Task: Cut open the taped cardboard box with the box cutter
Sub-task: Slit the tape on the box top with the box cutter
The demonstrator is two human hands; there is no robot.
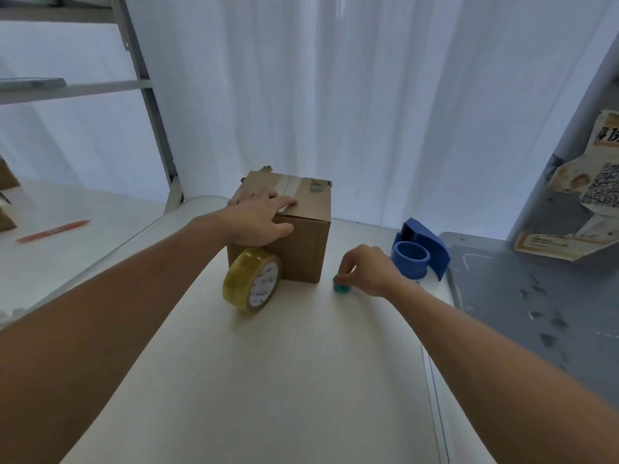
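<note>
A small brown cardboard box (303,242) stands on the white table (268,380), its top seam sealed with clear tape. My left hand (258,219) lies flat over the box's near left top corner, fingers spread, thumb down the front face. To the right of the box, my right hand (365,271) pinches a small teal object (341,288) that rests on the table; most of it is hidden under my fingers. I cannot tell whether it is the box cutter.
A roll of yellowish tape (253,284) stands on edge against the box's front left. A blue tape dispenser (420,254) sits right of my right hand. A grey metal surface (536,313) borders the table's right; a red pen (53,232) lies far left.
</note>
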